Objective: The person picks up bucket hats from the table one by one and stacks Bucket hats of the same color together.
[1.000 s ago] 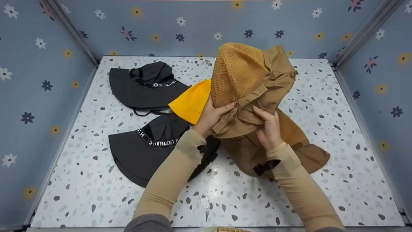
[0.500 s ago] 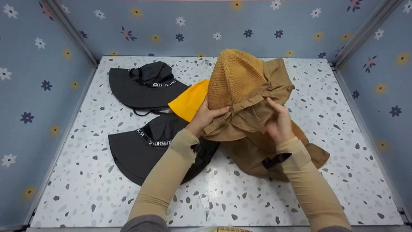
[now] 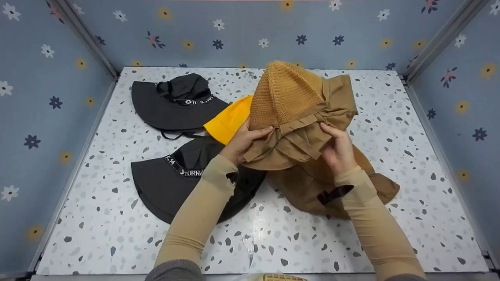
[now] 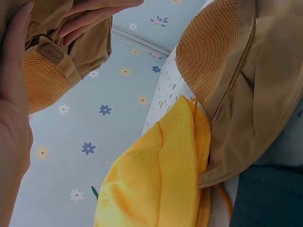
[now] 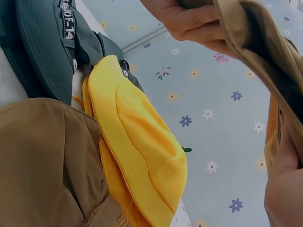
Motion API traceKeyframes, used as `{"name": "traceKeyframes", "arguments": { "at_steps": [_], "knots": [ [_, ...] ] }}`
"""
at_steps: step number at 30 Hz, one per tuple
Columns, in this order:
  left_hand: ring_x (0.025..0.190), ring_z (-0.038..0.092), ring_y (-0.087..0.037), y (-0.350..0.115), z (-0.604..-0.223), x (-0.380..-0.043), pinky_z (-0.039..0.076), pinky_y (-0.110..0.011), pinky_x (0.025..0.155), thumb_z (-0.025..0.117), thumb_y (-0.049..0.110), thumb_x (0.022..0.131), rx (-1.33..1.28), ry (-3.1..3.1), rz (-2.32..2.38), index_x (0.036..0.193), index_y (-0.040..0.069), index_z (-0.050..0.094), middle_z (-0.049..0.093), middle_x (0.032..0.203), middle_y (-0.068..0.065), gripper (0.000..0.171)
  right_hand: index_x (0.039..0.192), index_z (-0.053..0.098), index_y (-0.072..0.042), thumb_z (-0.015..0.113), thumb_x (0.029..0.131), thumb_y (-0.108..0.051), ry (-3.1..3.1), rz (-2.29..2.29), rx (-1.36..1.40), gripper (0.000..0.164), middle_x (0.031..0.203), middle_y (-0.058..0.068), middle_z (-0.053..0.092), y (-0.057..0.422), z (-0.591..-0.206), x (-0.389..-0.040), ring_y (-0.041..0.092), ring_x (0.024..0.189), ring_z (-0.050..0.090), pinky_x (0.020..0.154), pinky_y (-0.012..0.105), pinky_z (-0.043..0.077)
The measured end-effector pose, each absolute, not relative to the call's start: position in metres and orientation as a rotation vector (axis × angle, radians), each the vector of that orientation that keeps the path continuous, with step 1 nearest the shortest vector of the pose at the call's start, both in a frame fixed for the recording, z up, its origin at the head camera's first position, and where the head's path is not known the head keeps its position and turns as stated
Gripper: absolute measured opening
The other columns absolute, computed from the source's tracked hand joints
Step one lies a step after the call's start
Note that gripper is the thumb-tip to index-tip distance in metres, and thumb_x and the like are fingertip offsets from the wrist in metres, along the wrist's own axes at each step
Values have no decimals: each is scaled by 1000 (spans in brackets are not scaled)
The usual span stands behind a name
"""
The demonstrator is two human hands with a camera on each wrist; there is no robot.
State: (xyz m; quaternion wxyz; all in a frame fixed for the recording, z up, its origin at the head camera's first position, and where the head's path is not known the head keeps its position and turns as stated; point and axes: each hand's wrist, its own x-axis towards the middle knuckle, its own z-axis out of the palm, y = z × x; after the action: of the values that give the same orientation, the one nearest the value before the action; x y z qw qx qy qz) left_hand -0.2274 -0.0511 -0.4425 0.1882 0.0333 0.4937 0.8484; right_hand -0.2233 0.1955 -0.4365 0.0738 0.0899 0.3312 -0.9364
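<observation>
A brown sun hat [image 3: 291, 93] with a woven mustard crown and a pleated fabric brim is held up above the table by both hands. My left hand [image 3: 244, 140] grips the brim at its left side, thumb on top. At the right side my right hand [image 3: 339, 150] pinches the brim, thumb near a gathered bow. In the left wrist view a small label patch [image 4: 51, 53] shows on the held hat. A second brown hat [image 3: 300, 191] of like make lies beneath, partly hidden. Behind the left hand lies a yellow bucket hat [image 3: 228, 121], its right part covered.
Two black wide-brimmed hats lie at the left: a far black hat [image 3: 175, 109] with a cord, and a near black hat [image 3: 168, 191] under my left forearm. The speckled white table [image 3: 97, 242] is bounded by flowered blue panels [image 3: 242, 23] at the back and sides.
The held hat has come down and slightly left, turning a little. My right hand has shifted right along the brim; my left hand has moved left with the hat.
</observation>
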Motion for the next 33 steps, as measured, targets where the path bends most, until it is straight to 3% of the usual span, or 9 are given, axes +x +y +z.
{"name": "traceKeyframes", "arguments": {
  "at_steps": [3,6,7,10,13,17,21,26,33],
  "knots": [
    [115,61,-15,-53,-446,-226,48,-30,104,56,17,100,26,1258,2417,151,26,36,60,131,-3,55,115,57,-7,52,95,10,951,-2863,279,27,109,9,68,192,-439,-223,24,94,68,80,36,57],
    [96,67,-10,-53,-449,-226,55,-24,86,47,34,104,-46,1072,2481,131,20,55,69,108,3,32,120,53,-9,49,95,13,901,-2929,315,33,110,9,67,189,-441,-222,25,95,68,79,37,58],
    [90,68,-10,-52,-450,-226,56,-23,81,46,41,103,-65,993,2505,122,19,60,70,100,4,32,121,52,-9,48,95,14,872,-2957,329,35,110,9,67,187,-442,-222,25,96,68,80,38,58],
    [89,67,-13,-50,-453,-226,56,-27,80,45,55,100,-55,703,2562,109,14,67,71,95,2,47,124,50,-11,48,93,18,808,-3040,363,43,113,11,65,183,-444,-222,26,99,67,81,40,58],
    [113,62,-18,-47,-456,-225,50,-33,99,42,67,95,-36,514,2589,128,15,61,66,119,-3,65,126,51,-12,48,92,20,799,-3101,394,47,117,11,64,178,-447,-222,26,101,67,82,40,58],
    [140,42,-26,-38,-463,-226,35,-42,116,37,82,87,-90,379,2675,151,17,37,46,148,-7,91,131,50,-15,49,92,20,785,-3166,458,53,124,11,60,170,-452,-220,28,109,63,85,41,58],
    [146,33,-31,-30,-469,-226,32,-54,116,31,91,78,-124,287,2768,157,25,26,35,157,-7,103,134,47,-18,48,93,19,763,-3214,512,56,129,9,55,162,-457,-220,30,122,55,89,41,57],
    [146,33,-29,-19,-473,-224,33,-51,116,35,88,80,-178,330,2834,157,32,22,34,159,-4,96,127,49,-17,47,94,18,748,-3238,590,49,124,6,54,153,-462,-221,26,126,50,95,40,51],
    [148,31,-29,-2,-478,-217,32,-47,119,70,56,79,-202,688,2841,159,19,19,31,161,-10,101,127,48,-13,48,94,18,686,-3253,573,45,128,4,53,141,-468,-218,25,137,44,113,40,39]
  ]
}}
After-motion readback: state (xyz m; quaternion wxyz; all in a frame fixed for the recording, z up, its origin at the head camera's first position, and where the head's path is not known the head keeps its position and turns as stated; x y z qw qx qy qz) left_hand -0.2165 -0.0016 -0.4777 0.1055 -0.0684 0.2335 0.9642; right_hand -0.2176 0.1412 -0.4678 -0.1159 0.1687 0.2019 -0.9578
